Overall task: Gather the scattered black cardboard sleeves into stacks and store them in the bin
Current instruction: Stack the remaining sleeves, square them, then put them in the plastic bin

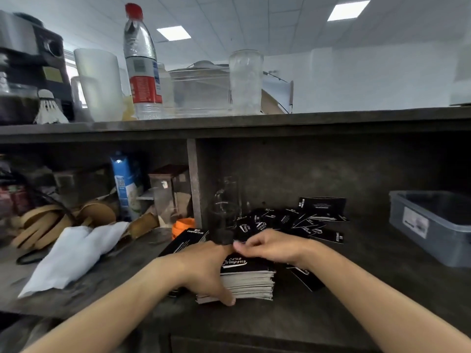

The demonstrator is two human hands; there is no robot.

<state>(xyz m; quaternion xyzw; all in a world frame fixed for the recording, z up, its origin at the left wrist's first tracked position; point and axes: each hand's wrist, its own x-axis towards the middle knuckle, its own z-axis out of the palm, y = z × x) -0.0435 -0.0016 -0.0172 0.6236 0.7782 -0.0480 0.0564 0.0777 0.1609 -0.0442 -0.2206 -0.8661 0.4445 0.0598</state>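
A thick stack of black cardboard sleeves (251,281) with white lettering lies on the dark counter in front of me. My left hand (206,268) grips the stack's left side, thumb curled round its front corner. My right hand (267,244) hovers over the stack's top and pinches the thin edge of a sleeve between thumb and fingers. Several loose black sleeves (303,220) lie scattered behind the stack, and one lies under my right wrist (305,277). The grey plastic bin (418,225) stands at the right, its inside mostly hidden.
A glass flask (225,207) stands just behind my hands, next to an orange lid (182,225). White paper (68,253), cardboard rings and boxes fill the left compartment. The upper shelf holds a water bottle (142,62), cups and a coffee machine.
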